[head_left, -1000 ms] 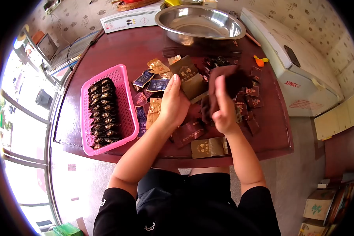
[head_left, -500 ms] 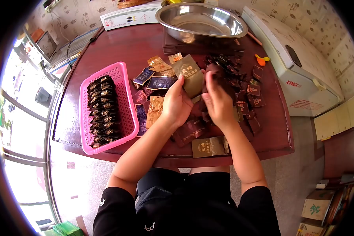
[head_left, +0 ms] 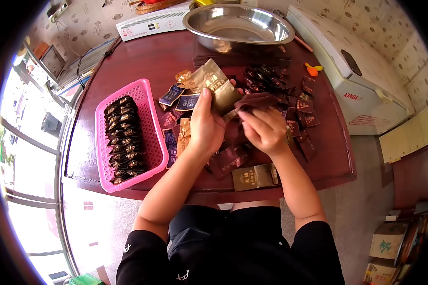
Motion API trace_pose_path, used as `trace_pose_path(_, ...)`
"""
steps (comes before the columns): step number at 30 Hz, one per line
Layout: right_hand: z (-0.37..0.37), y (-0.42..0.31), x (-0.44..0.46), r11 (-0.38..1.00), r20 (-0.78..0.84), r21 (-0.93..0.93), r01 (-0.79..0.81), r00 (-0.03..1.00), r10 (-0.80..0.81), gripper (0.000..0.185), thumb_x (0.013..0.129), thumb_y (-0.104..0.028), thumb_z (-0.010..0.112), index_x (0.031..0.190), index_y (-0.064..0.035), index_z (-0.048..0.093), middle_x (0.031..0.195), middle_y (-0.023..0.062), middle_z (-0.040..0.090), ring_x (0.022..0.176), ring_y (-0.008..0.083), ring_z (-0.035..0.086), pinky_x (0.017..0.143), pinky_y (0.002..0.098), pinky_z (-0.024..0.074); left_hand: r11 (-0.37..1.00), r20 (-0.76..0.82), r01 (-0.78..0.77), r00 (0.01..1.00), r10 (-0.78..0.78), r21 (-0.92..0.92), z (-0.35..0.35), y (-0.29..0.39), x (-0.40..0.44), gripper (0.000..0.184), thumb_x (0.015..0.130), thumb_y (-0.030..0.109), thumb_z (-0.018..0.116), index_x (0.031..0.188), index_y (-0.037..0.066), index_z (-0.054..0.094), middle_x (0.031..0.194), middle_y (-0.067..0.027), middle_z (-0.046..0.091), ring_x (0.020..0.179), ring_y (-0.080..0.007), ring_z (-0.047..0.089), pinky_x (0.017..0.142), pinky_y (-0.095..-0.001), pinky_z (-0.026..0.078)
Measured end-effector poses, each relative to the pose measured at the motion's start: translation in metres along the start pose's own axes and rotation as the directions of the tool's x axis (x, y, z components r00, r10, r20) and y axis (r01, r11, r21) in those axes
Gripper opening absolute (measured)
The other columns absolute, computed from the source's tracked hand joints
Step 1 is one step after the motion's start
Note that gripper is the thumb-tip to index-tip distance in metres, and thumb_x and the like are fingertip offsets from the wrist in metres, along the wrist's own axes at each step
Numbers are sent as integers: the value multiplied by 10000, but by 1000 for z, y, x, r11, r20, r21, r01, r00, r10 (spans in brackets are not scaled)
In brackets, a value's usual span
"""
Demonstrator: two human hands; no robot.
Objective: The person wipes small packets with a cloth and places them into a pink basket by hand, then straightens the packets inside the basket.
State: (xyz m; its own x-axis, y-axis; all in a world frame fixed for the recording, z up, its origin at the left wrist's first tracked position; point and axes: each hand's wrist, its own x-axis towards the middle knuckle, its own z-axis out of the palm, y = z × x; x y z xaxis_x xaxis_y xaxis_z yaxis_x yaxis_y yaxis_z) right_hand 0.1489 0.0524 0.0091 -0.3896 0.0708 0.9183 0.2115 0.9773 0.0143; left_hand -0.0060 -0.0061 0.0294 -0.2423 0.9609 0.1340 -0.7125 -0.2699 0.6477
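Note:
My left hand [head_left: 208, 126] is closed around gold sachets with printed lettering. One gold sachet [head_left: 226, 97] lies against my fingers, and a flatter gold sachet [head_left: 207, 75] sticks out above it. My right hand [head_left: 265, 130] pinches a dark maroon packet [head_left: 257, 100] just beside them; its lower part is partly hidden by my fingers. Around my hands lie blue packets [head_left: 171, 95], an orange-gold packet [head_left: 184, 135] and maroon packets [head_left: 229, 160]. Another gold sachet [head_left: 254, 177] rests flat near the table's front edge.
A pink basket [head_left: 156, 118] at left holds a row of dark packets [head_left: 123, 137]. A steel basin [head_left: 238, 28] stands at the back on dark flat stacks. More dark packets [head_left: 266, 80] are heaped at right, near an orange and yellow object [head_left: 312, 70]. A white freezer [head_left: 347, 76] borders the table.
My right hand has drawn slightly back and turned, fingers now curled on the maroon packet. The gold sachets in my left hand have shifted and spread apart, so two show.

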Motion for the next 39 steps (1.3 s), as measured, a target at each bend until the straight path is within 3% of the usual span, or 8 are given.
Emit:
trace_pose_path(4,-9,-6,3,960,-178,263,-98,973,148,285,844,-169,672,1066,10,693,973,166,696,853,322,668,760,394,538,985,-184,163,968,-170,-55,3,4,0,353,1048,272,396,1247,41,574,1175,-79,660,1047,-200,636,913,-356,504)
trace_pose_path(10,1,-23,6,944,-10,321,-81,996,89,361,831,-262,709,1070,8,697,1024,160,697,872,319,665,778,380,544,999,-91,32,995,-32,-9,-10,-15,5,327,1062,298,403,1185,41,565,1062,-96,660,968,-175,650,830,-305,525)
trace_pose_path(12,1,-23,8,946,-10,315,-75,997,82,356,841,-233,697,1105,5,680,1050,157,692,901,326,655,810,397,532,1000,-75,21,997,-20,7,-15,-16,7,321,1064,293,408,1181,37,563,1048,-95,659,954,-161,649,820,-280,523)
trace_pose_path(14,0,-21,7,974,5,172,-144,989,146,359,854,-207,677,1145,2,657,1075,154,682,955,339,634,853,415,512,971,22,-5,1000,-1,240,-26,-21,11,278,1055,256,447,1174,33,563,1035,-66,660,922,-113,634,808,-244,514)
trace_pose_path(16,-3,-18,9,970,5,138,-200,980,201,356,860,-193,675,1158,0,650,1066,159,669,991,352,605,867,422,496,951,17,-37,999,34,306,-11,-22,5,232,1047,223,474,1144,37,573,1035,-32,653,902,-78,614,797,-234,505)
trace_pose_path(22,-6,-18,8,954,57,242,-176,984,167,337,834,-175,700,1123,-4,676,1028,169,699,950,333,648,843,399,530,967,-39,-75,995,87,244,-19,-26,9,259,1062,234,425,1141,33,568,1012,-40,653,886,-94,622,788,-241,512)
trace_pose_path(34,-6,-11,8,923,26,197,-329,943,331,515,909,-300,655,1297,29,571,1141,197,649,1101,389,575,941,438,464,783,132,-184,983,131,595,-26,-34,10,209,1021,195,544,1079,-3,577,979,-28,651,868,-74,560,783,-244,479)
trace_pose_path(39,-6,-16,8,944,108,170,-284,957,269,534,895,-331,671,1288,17,578,1176,180,655,1095,385,593,929,436,491,890,5,-133,989,145,435,-12,-23,8,191,1026,202,536,1036,16,577,931,-5,631,815,-40,526,723,-215,463)
